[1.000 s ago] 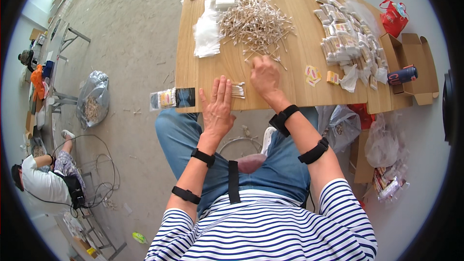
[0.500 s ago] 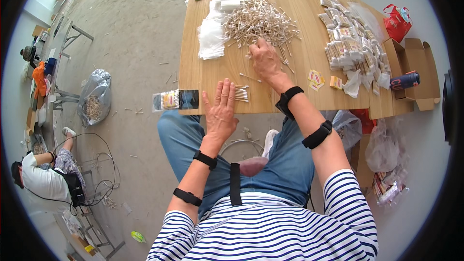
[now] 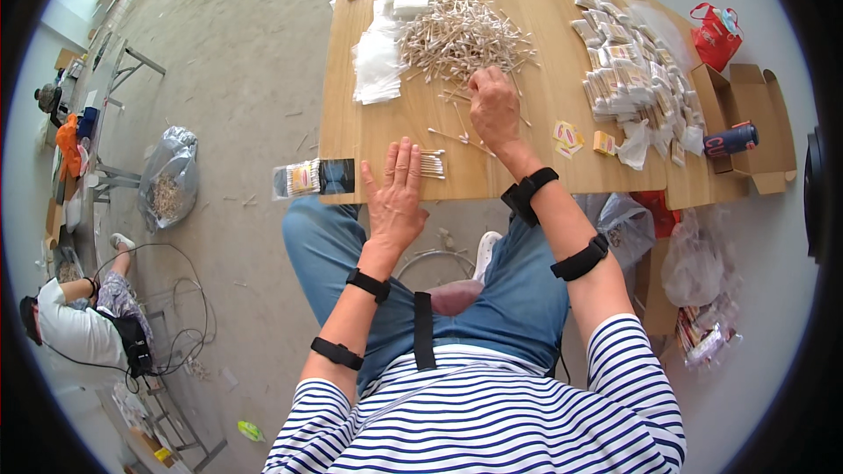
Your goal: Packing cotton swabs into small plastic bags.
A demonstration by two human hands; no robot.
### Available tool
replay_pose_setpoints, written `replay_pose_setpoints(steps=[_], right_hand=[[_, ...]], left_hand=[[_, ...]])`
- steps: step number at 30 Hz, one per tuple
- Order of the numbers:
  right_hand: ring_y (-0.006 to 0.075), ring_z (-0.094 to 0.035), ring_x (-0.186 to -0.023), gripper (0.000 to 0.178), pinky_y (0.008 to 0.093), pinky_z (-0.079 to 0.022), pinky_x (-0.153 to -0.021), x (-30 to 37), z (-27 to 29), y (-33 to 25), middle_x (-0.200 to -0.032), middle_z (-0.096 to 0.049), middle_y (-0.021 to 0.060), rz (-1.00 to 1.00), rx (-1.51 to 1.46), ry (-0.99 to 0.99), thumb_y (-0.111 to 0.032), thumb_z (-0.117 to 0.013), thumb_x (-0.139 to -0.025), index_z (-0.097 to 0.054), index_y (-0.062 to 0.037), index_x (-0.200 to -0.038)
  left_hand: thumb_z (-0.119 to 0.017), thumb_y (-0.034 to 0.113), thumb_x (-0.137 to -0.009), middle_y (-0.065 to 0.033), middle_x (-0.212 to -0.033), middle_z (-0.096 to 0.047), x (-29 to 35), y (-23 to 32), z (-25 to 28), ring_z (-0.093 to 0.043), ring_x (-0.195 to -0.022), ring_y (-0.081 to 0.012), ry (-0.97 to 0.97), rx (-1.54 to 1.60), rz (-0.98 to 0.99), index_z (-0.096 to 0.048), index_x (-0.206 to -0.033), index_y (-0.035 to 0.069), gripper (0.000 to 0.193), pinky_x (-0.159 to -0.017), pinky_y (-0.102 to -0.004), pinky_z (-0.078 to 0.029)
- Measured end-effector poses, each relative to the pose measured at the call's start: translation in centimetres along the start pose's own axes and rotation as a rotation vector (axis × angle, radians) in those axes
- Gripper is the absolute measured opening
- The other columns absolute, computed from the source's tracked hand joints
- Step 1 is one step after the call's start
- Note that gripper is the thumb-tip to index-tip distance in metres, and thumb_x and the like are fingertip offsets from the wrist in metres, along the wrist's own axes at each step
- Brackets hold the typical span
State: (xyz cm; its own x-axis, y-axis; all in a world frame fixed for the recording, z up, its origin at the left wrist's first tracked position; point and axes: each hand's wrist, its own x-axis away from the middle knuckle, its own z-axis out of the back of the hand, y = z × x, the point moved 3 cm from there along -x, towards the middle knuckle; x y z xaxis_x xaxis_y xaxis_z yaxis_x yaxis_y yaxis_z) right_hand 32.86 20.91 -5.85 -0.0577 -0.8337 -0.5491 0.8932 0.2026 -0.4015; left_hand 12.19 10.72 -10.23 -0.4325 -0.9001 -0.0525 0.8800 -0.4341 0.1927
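A heap of cotton swabs point(image 3: 465, 35) lies on the wooden table. My right hand point(image 3: 496, 110) is at its near edge, fingers bent and drawn together; whatever they hold is hidden. A few loose swabs point(image 3: 452, 134) lie just left of that hand. Near the table's front edge, my left hand point(image 3: 395, 197) rests flat with fingers stretched out, partly covering a small row of swabs point(image 3: 431, 164). Left of it, a clear packet of swabs point(image 3: 303, 178) with a yellow-and-red label sticks out past the table corner, beside a dark sheet point(image 3: 337, 176).
White plastic sleeves point(image 3: 378, 66) are stacked left of the heap. To the right lie many filled swab packets point(image 3: 623, 70), yellow cards point(image 3: 566, 137) and a small yellow box point(image 3: 603, 142). An open carton point(image 3: 764, 123), a dark blue can point(image 3: 731, 140) and a red bag point(image 3: 717, 39) stand beyond.
My right hand has moved slightly right, and more loose swabs now lie on the table beside it. My left hand stays flat over the row. The whole view has shifted a little.
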Motion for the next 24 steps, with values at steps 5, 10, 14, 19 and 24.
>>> replay_pose_setpoints(steps=[5, 10, 14, 19, 24], right_hand=[[0.0354, -0.066, -0.09, 0.006, 0.0468, -0.053, -0.077, 4.1, 1.3, -1.8, -0.096, -0.064, 0.0156, -0.146, 0.02, -0.24, -0.007, -0.065, -0.083, -0.062, -0.0045, -0.088], [0.0373, -0.068, -0.088, 0.009, 0.0471, -0.054, -0.075, 7.8, 2.1, -0.6, -0.097, -0.064, 0.0158, -0.215, 0.125, -0.336, -0.009, -0.065, -0.082, -0.062, -0.004, -0.089], [0.0374, -0.068, -0.084, 0.006, 0.0466, -0.056, -0.073, 6.6, 0.9, -0.4, -0.096, -0.063, 0.0174, -0.159, 0.123, -0.332, -0.005, -0.062, -0.082, -0.061, -0.004, -0.088], [0.0372, -0.069, -0.08, 0.008, 0.0456, -0.057, -0.07, 5.1, -0.7, -2.6, -0.096, -0.063, 0.0183, -0.051, 0.158, -0.277, -0.003, -0.062, -0.08, -0.062, -0.0047, -0.088], [0.0375, -0.068, -0.081, 0.004, 0.0473, -0.055, -0.069, 6.0, -0.8, -3.3, -0.096, -0.062, 0.0154, -0.142, 0.111, -0.319, -0.008, -0.063, -0.087, -0.065, -0.0076, -0.09]], left_hand=[[-0.09, 0.033, -0.058, -0.0089, -0.167, -0.021, 0.2, -0.1, -0.1, -0.016, -0.156, -0.0248, 0.016, 0.004, -0.004, -0.022, -0.16, 0.009, 0.125, -0.122, -0.0634, -0.007], [-0.091, 0.033, -0.058, -0.0088, -0.167, -0.02, 0.0, 0.3, 0.1, -0.016, -0.156, -0.0248, 0.013, 0.003, -0.024, -0.021, -0.16, 0.008, 0.125, -0.122, -0.0633, -0.008], [-0.09, 0.033, -0.059, -0.0087, -0.167, -0.019, 0.0, 0.1, 0.1, -0.015, -0.156, -0.0248, 0.014, 0.013, -0.01, -0.022, -0.16, 0.008, 0.125, -0.122, -0.0633, -0.008], [-0.09, 0.034, -0.059, -0.0086, -0.168, -0.019, 0.0, 0.2, 0.1, -0.015, -0.156, -0.0247, -0.01, 0.008, -0.008, -0.022, -0.16, 0.009, 0.124, -0.122, -0.0636, -0.008], [-0.09, 0.034, -0.06, -0.0091, -0.167, -0.019, 0.0, 0.2, 0.0, -0.015, -0.156, -0.0248, -0.007, 0.008, -0.011, -0.022, -0.16, 0.008, 0.124, -0.121, -0.0644, -0.008]])
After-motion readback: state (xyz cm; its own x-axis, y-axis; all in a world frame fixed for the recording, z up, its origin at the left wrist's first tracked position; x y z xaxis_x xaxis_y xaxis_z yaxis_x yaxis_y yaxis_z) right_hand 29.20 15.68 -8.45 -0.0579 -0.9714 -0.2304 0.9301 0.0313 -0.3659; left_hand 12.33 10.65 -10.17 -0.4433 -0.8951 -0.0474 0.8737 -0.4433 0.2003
